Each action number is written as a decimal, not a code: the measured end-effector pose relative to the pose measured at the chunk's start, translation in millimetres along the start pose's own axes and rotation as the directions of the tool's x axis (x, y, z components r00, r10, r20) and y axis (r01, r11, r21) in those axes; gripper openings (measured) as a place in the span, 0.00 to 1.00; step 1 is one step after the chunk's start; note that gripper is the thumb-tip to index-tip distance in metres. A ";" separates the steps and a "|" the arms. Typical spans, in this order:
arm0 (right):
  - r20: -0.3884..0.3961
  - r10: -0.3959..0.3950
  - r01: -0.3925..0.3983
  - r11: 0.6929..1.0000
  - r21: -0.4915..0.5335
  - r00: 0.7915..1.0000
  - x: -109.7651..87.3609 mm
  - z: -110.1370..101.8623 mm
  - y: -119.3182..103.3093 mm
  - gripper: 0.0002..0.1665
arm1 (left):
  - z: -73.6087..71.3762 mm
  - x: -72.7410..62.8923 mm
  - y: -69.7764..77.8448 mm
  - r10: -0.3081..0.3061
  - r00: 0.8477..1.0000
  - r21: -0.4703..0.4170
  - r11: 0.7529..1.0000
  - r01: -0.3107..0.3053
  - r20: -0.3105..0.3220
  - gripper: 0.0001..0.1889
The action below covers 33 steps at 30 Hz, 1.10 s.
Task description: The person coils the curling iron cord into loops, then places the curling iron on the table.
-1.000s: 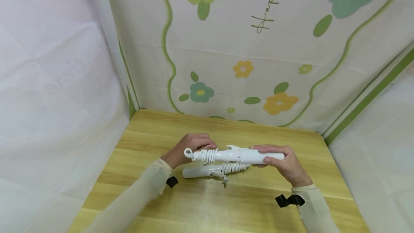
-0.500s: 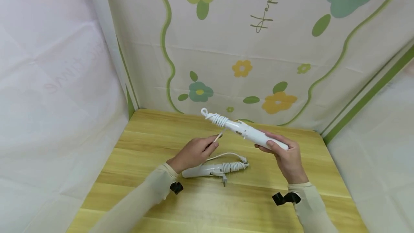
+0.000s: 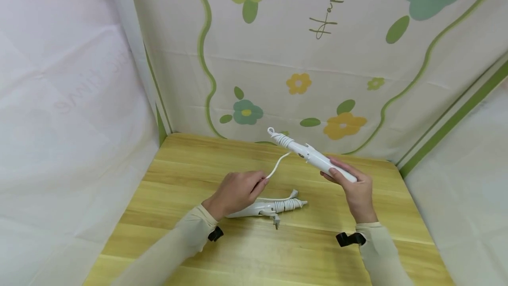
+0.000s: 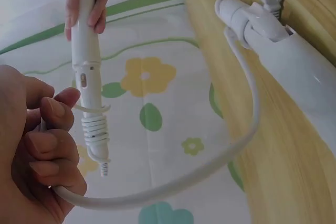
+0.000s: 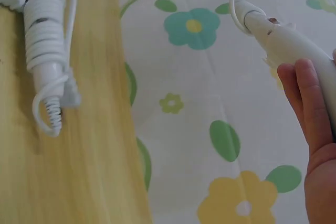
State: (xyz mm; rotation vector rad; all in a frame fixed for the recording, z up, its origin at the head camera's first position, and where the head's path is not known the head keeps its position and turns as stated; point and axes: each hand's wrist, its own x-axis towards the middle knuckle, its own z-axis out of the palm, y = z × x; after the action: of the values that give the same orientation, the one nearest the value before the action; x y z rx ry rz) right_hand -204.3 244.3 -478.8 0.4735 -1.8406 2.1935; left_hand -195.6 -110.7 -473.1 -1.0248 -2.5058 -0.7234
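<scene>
In the head view, my right hand [image 3: 359, 195] holds a white hair iron [image 3: 323, 162] by its smooth end, thumb on one side and fingers on the other. It is raised and tilted, its corded end up and left. Several turns of white cord [image 3: 283, 139] circle that end. My left hand [image 3: 236, 191] grips a loose stretch of this cord, fingers curled as the left wrist view shows. Beneath, a second white hair iron [image 3: 254, 209] with coiled cord lies on the table, partly hidden by the left hand. A plug [image 3: 293, 194] lies just behind it.
Another plug [image 3: 276, 221] sticks out at the front of the lying iron. The wooden table [image 3: 317, 250] ends against a flower-printed cloth [image 3: 262, 56] at the back. White cloth walls [image 3: 71, 144] stand at both sides.
The held iron has swung from level to tilted, its corded end rising and moving right. My left hand has drawn a length of cord away from it.
</scene>
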 end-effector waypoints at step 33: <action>0.470 0.290 -0.224 0.955 -0.192 0.834 -18.5 -1.2 1.1 0.19 | -44.7 27.1 -39.0 0.262 0.961 0.093 0.963 -0.255 -0.086 0.04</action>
State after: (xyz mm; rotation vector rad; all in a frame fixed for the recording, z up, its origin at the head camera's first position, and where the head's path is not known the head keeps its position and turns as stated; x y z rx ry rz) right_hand -187.8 245.8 -487.3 0.8746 -2.4217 2.2455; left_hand -237.2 -145.0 -436.4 -1.2269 -2.2425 -0.5735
